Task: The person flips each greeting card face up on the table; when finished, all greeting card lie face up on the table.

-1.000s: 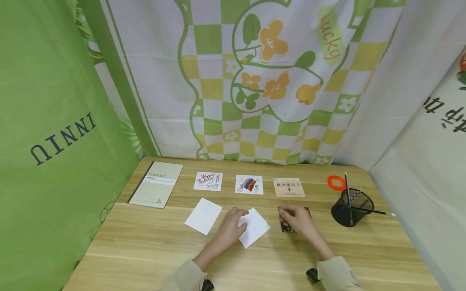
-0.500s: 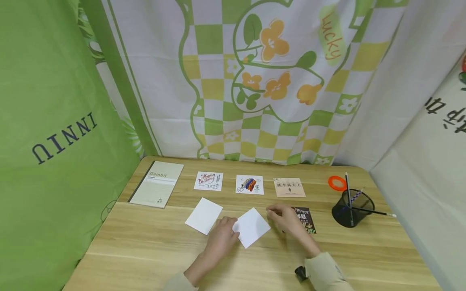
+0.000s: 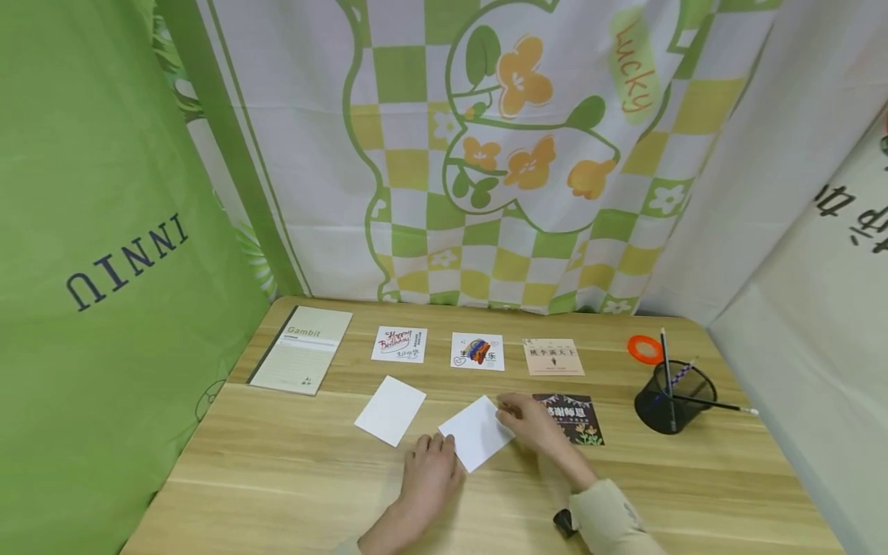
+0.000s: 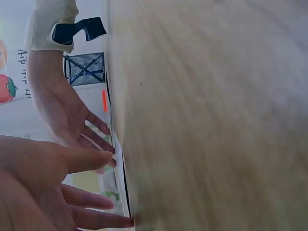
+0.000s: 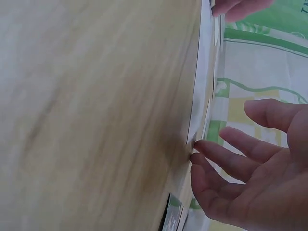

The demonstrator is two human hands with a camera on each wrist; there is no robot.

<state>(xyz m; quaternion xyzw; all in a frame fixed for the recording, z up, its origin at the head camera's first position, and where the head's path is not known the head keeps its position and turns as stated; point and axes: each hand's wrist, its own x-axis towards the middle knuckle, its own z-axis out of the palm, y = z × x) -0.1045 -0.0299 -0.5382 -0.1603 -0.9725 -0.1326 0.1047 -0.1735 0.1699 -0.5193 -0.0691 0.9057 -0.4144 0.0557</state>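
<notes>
A blank white card point(image 3: 475, 433) lies turned at an angle on the wooden table, between both hands in the head view. My left hand point(image 3: 432, 476) rests at its lower left edge, and the left wrist view shows that hand's thumb point(image 4: 89, 160) apart from the fingers. On the other side, the fingertips of my right hand point(image 3: 533, 425) are right at the card's right corner. In the right wrist view those fingers point(image 5: 231, 156) are loosely bent with the thumb held away. Beside the right hand lies a dark printed card point(image 3: 583, 422), its left part covered by the hand.
Another blank white card point(image 3: 391, 411) lies to the left. Behind are a Happy Birthday card point(image 3: 398, 344), a burger-picture card point(image 3: 477, 352) and a pink card point(image 3: 553, 358). A notebook point(image 3: 301, 351) is far left; a black mesh pen holder point(image 3: 673, 416) and orange tape roll point(image 3: 645, 349) stand right.
My right hand has left the dark card and moved left to the white card's right corner, uncovering the dark print. My left hand has drawn back toward the white card's lower left edge.
</notes>
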